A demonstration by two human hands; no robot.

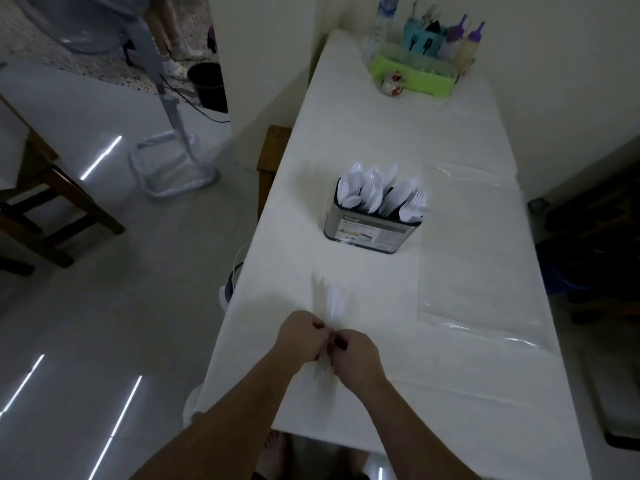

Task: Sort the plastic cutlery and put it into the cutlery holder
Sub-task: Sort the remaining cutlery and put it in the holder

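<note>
Two bare hands meet over the near part of a long table point(460, 375) covered with a white cloth. The left hand point(300, 336) and the right hand point(355, 351) are both clenched, knuckles almost touching, and together they grasp a small bundle of white plastic cutlery point(333, 304). The far ends of the pieces stand out beyond the fingers, and the handle ends come out below the fists toward the near edge (the bundle is blurred, so I cannot tell how many pieces it has or which kinds). Farther along the table, well apart from the hands, stands the cutlery holder point(370, 232), a metal box with a printed label on its near side. It is already full of white cutlery: spoons point(360, 188) in its left part, and forks point(414, 200) at its right end, with other flat pieces between them. To the right of the holder and the hands lies a clear plastic sheet point(481, 258), flat on the cloth. At the far end of the table a green tray point(412, 76) holds a teal container and bottles with purple caps point(467, 39).
</note>
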